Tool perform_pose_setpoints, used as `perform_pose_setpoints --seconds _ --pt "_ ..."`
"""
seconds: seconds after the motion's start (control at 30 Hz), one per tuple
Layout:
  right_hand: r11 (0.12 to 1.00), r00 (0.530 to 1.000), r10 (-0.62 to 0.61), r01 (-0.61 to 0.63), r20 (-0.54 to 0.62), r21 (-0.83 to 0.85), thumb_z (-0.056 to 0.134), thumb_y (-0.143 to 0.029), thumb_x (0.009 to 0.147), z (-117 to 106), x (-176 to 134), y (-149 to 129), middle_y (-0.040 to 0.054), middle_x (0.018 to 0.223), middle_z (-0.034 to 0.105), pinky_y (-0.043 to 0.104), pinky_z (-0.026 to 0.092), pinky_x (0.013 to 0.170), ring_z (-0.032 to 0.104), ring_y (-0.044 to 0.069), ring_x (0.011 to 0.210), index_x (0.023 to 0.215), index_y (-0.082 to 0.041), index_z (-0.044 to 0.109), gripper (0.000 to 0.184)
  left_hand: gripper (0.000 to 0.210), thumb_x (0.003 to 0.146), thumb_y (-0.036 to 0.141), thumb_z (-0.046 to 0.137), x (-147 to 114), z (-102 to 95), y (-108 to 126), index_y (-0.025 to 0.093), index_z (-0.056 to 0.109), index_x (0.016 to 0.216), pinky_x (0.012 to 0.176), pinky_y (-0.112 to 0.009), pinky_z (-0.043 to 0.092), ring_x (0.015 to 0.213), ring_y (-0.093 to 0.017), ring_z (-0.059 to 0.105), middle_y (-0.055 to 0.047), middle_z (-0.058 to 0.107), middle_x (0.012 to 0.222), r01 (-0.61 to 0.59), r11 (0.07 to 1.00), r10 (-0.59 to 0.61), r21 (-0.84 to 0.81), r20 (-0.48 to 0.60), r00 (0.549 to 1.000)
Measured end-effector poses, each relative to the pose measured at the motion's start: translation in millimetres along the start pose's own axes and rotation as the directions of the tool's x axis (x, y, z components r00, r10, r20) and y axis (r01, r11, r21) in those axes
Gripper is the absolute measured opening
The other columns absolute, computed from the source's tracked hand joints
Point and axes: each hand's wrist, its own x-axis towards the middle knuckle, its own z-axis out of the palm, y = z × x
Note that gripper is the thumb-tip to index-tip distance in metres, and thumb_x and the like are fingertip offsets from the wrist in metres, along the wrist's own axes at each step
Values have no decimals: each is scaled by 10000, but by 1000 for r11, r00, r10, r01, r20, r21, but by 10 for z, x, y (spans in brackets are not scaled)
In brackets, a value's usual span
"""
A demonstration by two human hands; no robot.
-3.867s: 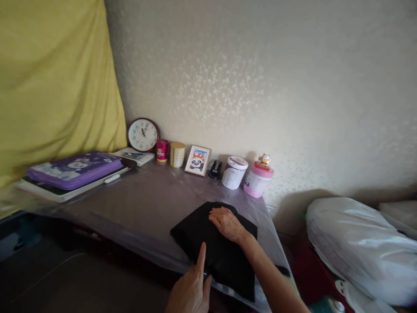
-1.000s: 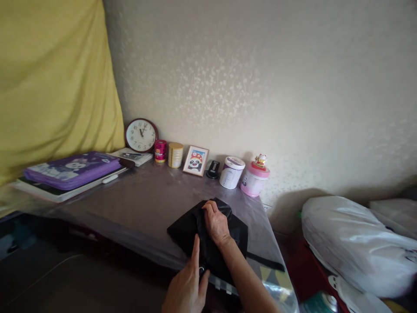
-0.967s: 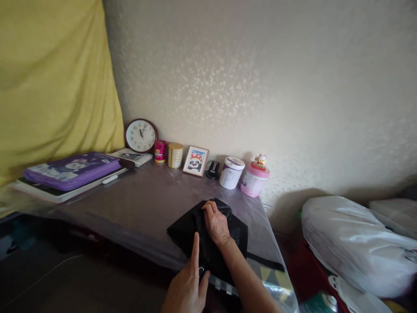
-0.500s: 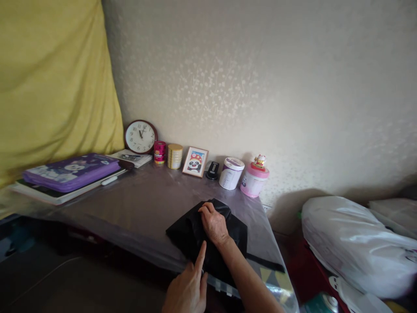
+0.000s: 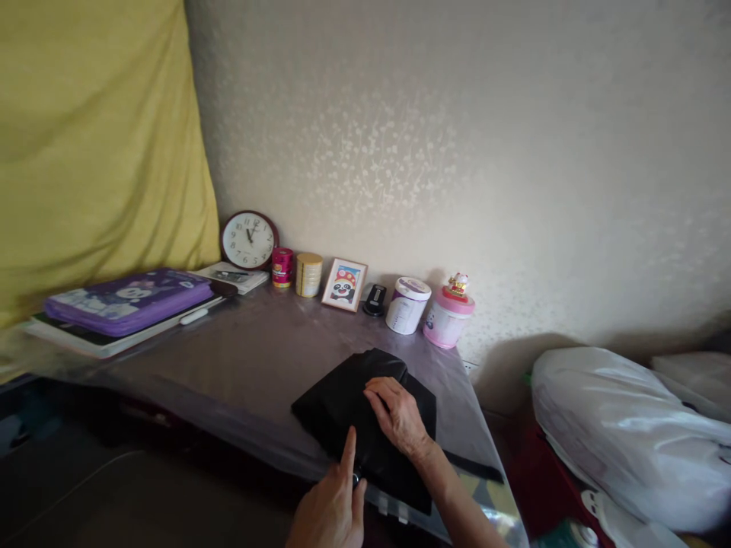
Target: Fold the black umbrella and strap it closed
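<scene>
Black fabric that looks like a partly folded umbrella (image 5: 336, 388) lies at the table's near right edge, its pointed panels spread flat. My left hand (image 5: 331, 502) is at its near side, closed around what appears to be its handle end, with the index finger stretched along the cloth. A small shiny round part shows between that finger and the thumb. My right hand (image 5: 400, 415) rests on top of the fabric, fingers together and slightly bent, lying on the cloth without a visible grip. A black strap (image 5: 474, 466) extends right from under my right forearm.
Along the wall stand a clock (image 5: 250, 240), a pink can (image 5: 282, 268), a yellow tin (image 5: 309, 275), a framed panda picture (image 5: 344, 285) and two tubs (image 5: 407, 306). A purple case (image 5: 129, 301) lies on books at left. White bags (image 5: 622, 426) bulge beyond the table's right edge.
My right hand has slid right and slightly toward me over the black fabric, and its fingers have loosened from a fold. The cloth lies smoother. My left hand has hardly moved.
</scene>
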Motion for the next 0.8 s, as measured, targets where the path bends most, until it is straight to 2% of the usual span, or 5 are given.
perform_pose_setpoints --seconds 0.2,0.37,0.53,0.6,0.8 --pt "984 997 54 -43 58 -175 397 -245 907 46 51 590 86 1135 624 424 400 963 515 197 1137 1061 -196 605 264 597 893 254 283 18 30 -26 173 15 1420 818 -259 427 965 -195 608 -115 602 1153 -5 1000 4 -18 -26 1000" --pt "921 971 218 -239 -102 -309 381 -259 910 31 204 665 134 1175 593 483 386 949 533 243 1110 1118 -157 572 300 613 889 262 293 26 16 -26 158 -2 1416 816 -270 433 975 -207 606 -118 599 1160 10 1000 -10 -8 3 1000" --pt "992 980 -80 96 181 -83 381 -263 921 98 182 287 55 1106 642 367 372 986 532 161 1115 1068 -220 607 274 597 892 267 285 11 7 -34 155 29 1420 823 -257 426 978 -197 606 -118 584 1190 0 1000 -1 -27 -5 1000" --pt "991 964 -74 101 255 -93 381 -260 921 141 196 272 40 1059 666 400 359 991 540 170 1108 1004 -232 637 270 597 891 265 291 4 1 -35 161 39 1422 827 -254 421 985 -194 603 -114 574 1207 5 999 -6 -36 -19 1000" --pt "956 983 179 -184 -40 -230 428 -211 888 8 225 490 109 1125 623 423 411 943 549 215 1083 1037 -168 616 243 597 895 267 297 -4 -70 -21 165 38 1423 791 -223 412 955 -178 612 -97 628 1117 18 998 -17 -58 14 1000"
